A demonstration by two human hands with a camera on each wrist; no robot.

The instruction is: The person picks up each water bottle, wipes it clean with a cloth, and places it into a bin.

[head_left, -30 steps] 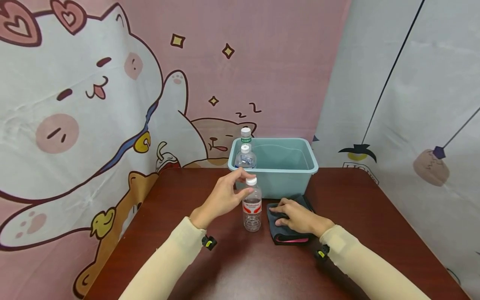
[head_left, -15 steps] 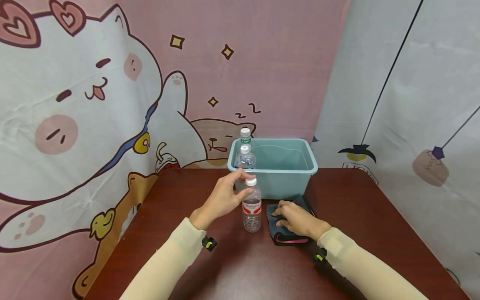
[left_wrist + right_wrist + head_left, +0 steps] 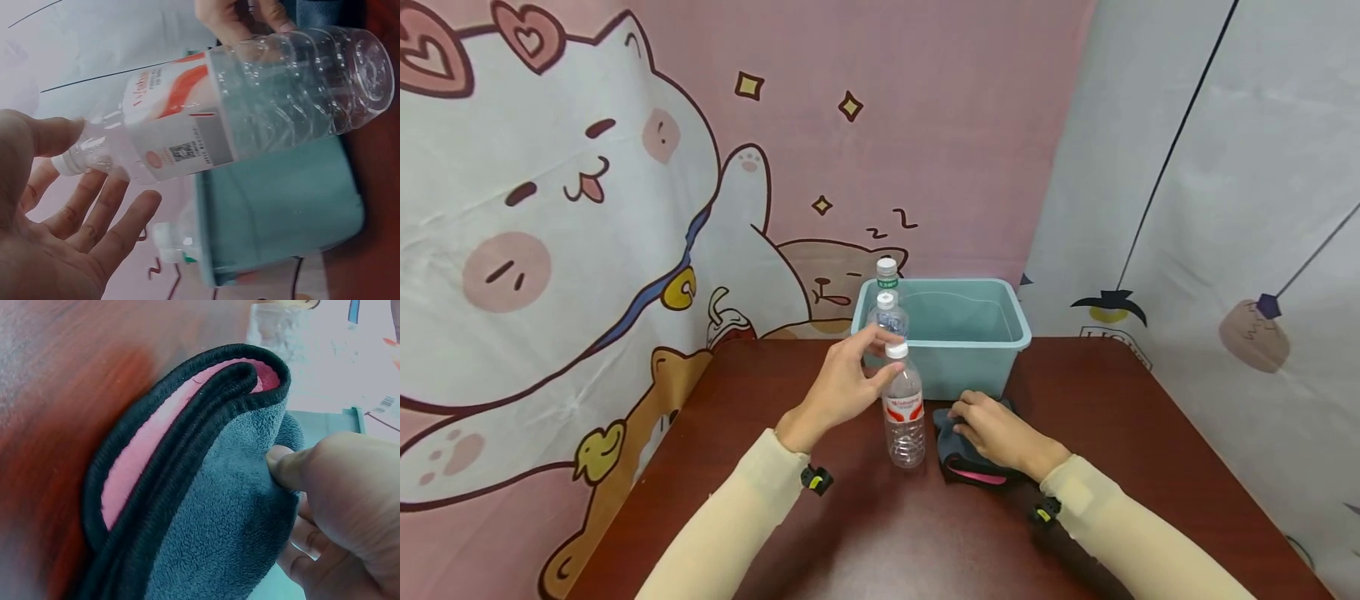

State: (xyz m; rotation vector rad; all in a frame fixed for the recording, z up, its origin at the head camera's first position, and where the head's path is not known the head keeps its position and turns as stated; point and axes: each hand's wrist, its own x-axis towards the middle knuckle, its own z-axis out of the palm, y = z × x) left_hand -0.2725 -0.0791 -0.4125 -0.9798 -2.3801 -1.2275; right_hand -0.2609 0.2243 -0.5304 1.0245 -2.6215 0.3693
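By the cap and neck, my left hand [image 3: 841, 383] pinches a clear plastic bottle [image 3: 906, 429] with a red and white label. This bottle looks empty and leans slightly, its top to the left; whether its base touches the table I cannot tell. My right hand [image 3: 1002, 432] grips a folded grey-blue cloth [image 3: 219, 506] with black edging and a pink inner side. In the right wrist view the thumb presses into the cloth's upper face, with the fingers curled on its far side. The cloth [image 3: 958, 450] bunches up under that hand in the head view.
Behind the hands stands a light blue plastic bin [image 3: 977, 367]. Two white-capped bottles stand at its left end, a nearer one [image 3: 891, 321] and a farther one [image 3: 887, 271]. A dark red wooden table [image 3: 925, 542] bears everything, with a cartoon-printed curtain [image 3: 962, 142] behind.
My left hand has risen a little and tipped the bottle's top leftward. My right fingers have closed on the cloth, which was lying flatter and is now bunched.
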